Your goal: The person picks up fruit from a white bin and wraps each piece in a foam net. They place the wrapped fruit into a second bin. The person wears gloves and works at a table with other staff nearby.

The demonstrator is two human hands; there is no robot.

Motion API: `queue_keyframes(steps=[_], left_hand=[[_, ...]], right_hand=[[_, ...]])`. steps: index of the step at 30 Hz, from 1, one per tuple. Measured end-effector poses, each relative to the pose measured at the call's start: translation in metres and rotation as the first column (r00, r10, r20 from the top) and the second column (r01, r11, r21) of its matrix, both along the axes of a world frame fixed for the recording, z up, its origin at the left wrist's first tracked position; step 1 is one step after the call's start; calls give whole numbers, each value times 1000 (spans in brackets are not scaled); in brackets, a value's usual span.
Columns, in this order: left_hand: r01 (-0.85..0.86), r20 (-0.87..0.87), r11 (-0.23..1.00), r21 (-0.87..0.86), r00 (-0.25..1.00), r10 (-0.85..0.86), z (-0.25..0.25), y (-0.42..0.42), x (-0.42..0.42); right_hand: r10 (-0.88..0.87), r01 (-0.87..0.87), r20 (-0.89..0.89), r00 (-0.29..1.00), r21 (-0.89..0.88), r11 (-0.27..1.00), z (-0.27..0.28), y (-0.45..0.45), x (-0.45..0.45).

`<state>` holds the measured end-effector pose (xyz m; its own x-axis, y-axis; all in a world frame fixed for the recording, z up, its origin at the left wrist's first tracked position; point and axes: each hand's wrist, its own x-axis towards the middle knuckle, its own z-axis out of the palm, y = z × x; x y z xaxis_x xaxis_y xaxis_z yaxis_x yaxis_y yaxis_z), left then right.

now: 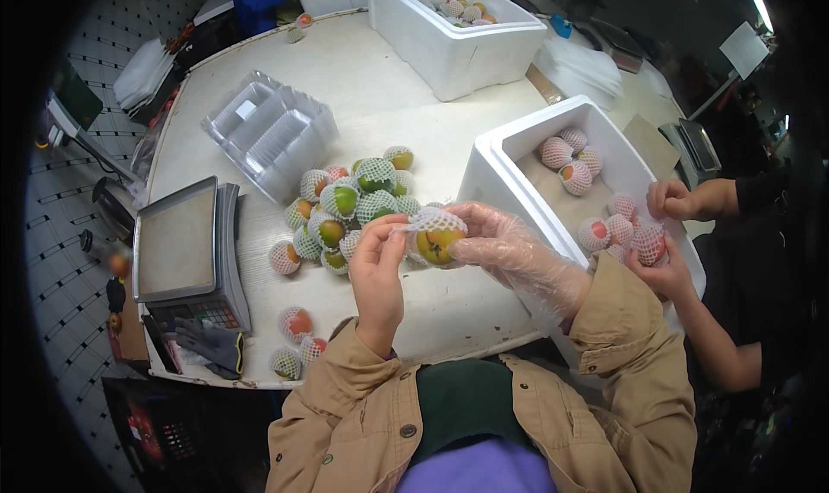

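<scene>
My right hand (pixel 505 247), in a clear plastic glove, holds a yellow-green tomato (pixel 437 244) with its calyx showing. A white foam net sleeve (pixel 435 220) partly covers that fruit. My bare left hand (pixel 381 269) pinches the sleeve's left edge between thumb and fingers. Just beyond both hands lies a heap of green and reddish tomatoes (pixel 343 200) in foam nets, partly hidden by my fingers. Several more netted tomatoes (pixel 296 323) rest nearer to me, left of my left forearm.
Clear plastic trays (pixel 272 127) are stacked beyond the heap. A weighing scale (pixel 178 240) stands left, a grey glove (pixel 210 345) before it. At right, a co-worker's hands (pixel 673 269) handle netted fruit inside a white foam box (pixel 499 163). Another foam box (pixel 453 59) stands at the back.
</scene>
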<state>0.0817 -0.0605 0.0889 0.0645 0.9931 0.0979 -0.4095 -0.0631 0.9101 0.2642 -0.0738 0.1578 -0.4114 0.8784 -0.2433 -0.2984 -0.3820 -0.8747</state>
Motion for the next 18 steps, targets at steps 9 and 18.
queue_keyframes(steps=[9,18], left_hand=[[188,-274,979,83,948,-159,6,-13,8],[488,573,849,-204,763,-301,1,-2,-11]], right_hand=[[-169,139,443,880,99,985,-3,-3,-6],[-172,140,524,834,100,985,-1,2,1]])
